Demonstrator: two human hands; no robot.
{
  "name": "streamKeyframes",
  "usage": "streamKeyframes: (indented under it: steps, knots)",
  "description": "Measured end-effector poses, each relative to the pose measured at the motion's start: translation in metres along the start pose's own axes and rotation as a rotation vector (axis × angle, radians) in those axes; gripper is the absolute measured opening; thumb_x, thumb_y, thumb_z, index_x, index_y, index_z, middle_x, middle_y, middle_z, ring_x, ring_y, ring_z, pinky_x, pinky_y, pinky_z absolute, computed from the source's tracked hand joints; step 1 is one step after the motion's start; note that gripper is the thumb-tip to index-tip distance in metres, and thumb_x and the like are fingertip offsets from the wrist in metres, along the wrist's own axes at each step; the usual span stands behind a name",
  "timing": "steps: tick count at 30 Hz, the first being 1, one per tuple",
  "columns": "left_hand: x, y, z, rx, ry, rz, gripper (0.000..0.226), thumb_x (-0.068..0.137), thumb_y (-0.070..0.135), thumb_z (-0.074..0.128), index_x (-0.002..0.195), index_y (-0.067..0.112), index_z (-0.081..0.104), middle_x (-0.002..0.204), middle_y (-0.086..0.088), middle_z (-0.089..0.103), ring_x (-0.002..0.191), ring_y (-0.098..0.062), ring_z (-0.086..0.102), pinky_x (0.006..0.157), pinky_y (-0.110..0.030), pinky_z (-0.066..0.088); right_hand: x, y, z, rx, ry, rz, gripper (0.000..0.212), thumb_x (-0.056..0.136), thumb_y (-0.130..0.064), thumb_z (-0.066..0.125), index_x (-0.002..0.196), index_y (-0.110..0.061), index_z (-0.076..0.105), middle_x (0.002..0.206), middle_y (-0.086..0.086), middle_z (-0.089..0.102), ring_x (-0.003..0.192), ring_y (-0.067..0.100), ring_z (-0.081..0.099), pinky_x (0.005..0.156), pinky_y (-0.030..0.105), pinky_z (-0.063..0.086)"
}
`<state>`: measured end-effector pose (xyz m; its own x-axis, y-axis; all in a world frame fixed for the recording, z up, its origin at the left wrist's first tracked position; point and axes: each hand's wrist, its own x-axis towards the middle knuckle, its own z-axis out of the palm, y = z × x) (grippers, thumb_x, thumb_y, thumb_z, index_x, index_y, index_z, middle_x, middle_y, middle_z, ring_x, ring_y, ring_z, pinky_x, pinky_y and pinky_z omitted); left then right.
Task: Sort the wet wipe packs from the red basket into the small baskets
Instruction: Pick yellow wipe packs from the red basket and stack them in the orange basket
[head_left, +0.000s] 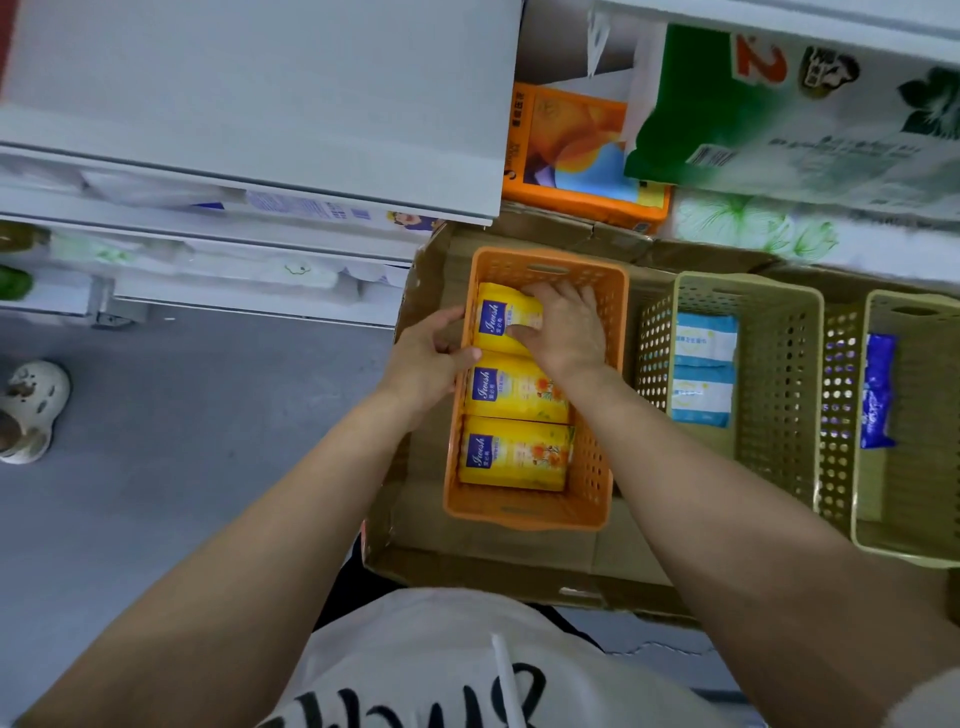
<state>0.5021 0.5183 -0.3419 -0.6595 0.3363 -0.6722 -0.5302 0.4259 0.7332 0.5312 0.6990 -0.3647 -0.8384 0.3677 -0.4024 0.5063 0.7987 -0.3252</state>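
An orange small basket (602, 457) sits in a flat cardboard tray and holds three yellow wet wipe packs in a column. My right hand (566, 330) lies inside it, fingers wrapped on the farthest yellow pack (501, 322). My left hand (431, 358) grips the basket's left rim beside that pack, thumb touching the pack's edge. The middle yellow pack (511, 389) and nearest yellow pack (514, 454) lie flat. A beige basket (779, 374) to the right holds two light blue packs (704, 364). Another beige basket (919, 415) at far right holds a dark blue pack (878, 389). The red basket is out of view.
The cardboard tray (467, 551) rests on a grey floor (182, 467). White shelving (260, 130) stands at upper left. An orange tissue package (571, 150) and a green and white paper package (805, 114) lie beyond the tray. A white shoe (31, 410) is at the left edge.
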Motion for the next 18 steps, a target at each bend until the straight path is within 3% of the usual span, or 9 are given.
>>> streamKeyframes:
  steps: [4, 10, 15, 18]
  knots:
    - [-0.002, -0.001, 0.0, -0.006, -0.01, 0.01, 0.054, 0.093, 0.016, 0.065, 0.141, 0.031, 0.047, 0.113, -0.006, 0.064, 0.102, -0.02, 0.066, 0.078, -0.036, 0.058, 0.004, -0.001, -0.003, 0.024, -0.032, -0.039, 0.058, 0.085, -0.037, 0.073, 0.139, -0.029, 0.053, 0.142, 0.0, 0.053, 0.133, 0.028, 0.039, 0.111, 0.044, 0.035]
    - [-0.001, -0.002, 0.002, 0.019, 0.023, 0.019, 0.052, 0.093, 0.017, 0.065, 0.14, 0.033, 0.05, 0.102, 0.0, 0.066, 0.091, -0.012, 0.068, 0.059, -0.02, 0.054, -0.001, -0.002, 0.003, -0.012, 0.002, -0.055, 0.061, 0.085, -0.036, 0.073, 0.142, -0.03, 0.049, 0.143, 0.004, 0.048, 0.134, 0.028, 0.036, 0.113, 0.043, 0.033]
    - [0.001, -0.005, 0.006, 0.088, 0.065, 0.044, 0.05, 0.093, 0.023, 0.065, 0.139, 0.037, 0.049, 0.101, 0.001, 0.067, 0.095, -0.016, 0.069, 0.079, -0.04, 0.06, -0.003, -0.009, 0.006, -0.095, 0.084, -0.017, 0.068, 0.08, -0.039, 0.078, 0.137, -0.018, 0.047, 0.142, 0.009, 0.042, 0.134, 0.03, 0.034, 0.114, 0.04, 0.032]
    - [0.002, -0.005, 0.009, 0.118, 0.1, 0.052, 0.05, 0.092, 0.023, 0.065, 0.137, 0.037, 0.051, 0.099, 0.0, 0.07, 0.091, -0.017, 0.071, 0.081, -0.045, 0.06, -0.005, -0.011, 0.003, -0.125, 0.065, -0.026, 0.065, 0.082, -0.038, 0.077, 0.136, -0.016, 0.048, 0.142, 0.01, 0.039, 0.132, 0.03, 0.037, 0.113, 0.04, 0.032]
